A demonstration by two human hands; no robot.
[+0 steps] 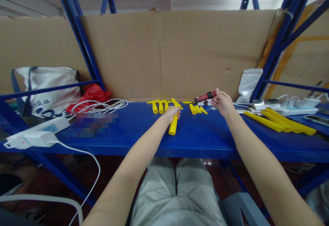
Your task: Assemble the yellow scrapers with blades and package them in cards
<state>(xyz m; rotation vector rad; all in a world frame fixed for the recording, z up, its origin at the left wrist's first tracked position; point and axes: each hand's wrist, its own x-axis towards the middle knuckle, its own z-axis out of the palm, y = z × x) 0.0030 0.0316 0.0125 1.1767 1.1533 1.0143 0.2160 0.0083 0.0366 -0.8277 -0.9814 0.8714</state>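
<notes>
My left hand is wrapped round a yellow T-shaped piece, its tubular stem pointing down toward me and its crosspiece tilted above my fingers. In my right hand is a screwdriver with a red and black handle, pinched at the handle's end. Its thin dark shaft slants left to the T-shaped piece, just by my left fingers; whether the tip touches it I cannot tell. Behind my left hand lie several more yellow T-shaped pieces. Another yellow piece and small pointed yellow bits lie under the screwdriver.
Long yellow tapered tubes lie on the blue bench at right, near a power strip and a phone. At left are a white power strip, coiled cable, red plastic bag and cloth bag. Cardboard stands behind.
</notes>
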